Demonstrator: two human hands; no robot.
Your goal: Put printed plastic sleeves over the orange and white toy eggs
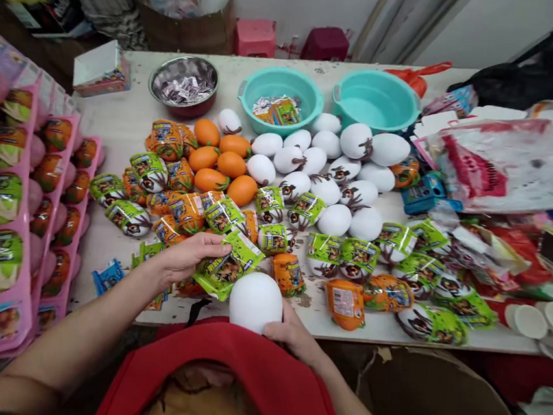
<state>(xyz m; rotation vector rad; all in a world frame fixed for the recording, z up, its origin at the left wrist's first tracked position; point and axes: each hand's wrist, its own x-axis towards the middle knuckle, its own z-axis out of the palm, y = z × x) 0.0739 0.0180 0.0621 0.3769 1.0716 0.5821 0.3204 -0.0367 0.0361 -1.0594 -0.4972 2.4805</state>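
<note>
My left hand [196, 255] pinches the upper left edge of a green printed plastic wrapper [229, 265]. Right beside it, near the table's front edge, my right hand [294, 333] is closed around the lower side of a white toy egg [256, 302]. The wrapper's right end comes up to the egg; whether they touch I cannot tell. Beyond my hands lie orange toy eggs [232, 164] and white toy eggs with brown claw-like parts [324, 189]. Wrapped eggs in green film [359, 258] and in orange film [289, 274] lie nearby.
At the back stand a metal bowl [203, 106] with small packets, a teal basin [247, 103] holding sachets, and another teal basin [374, 106]. Pink trays [28, 275] of wrapped eggs fill the left. Plastic bags [515, 165] crowd the right; a cardboard box [435, 392] stands below.
</note>
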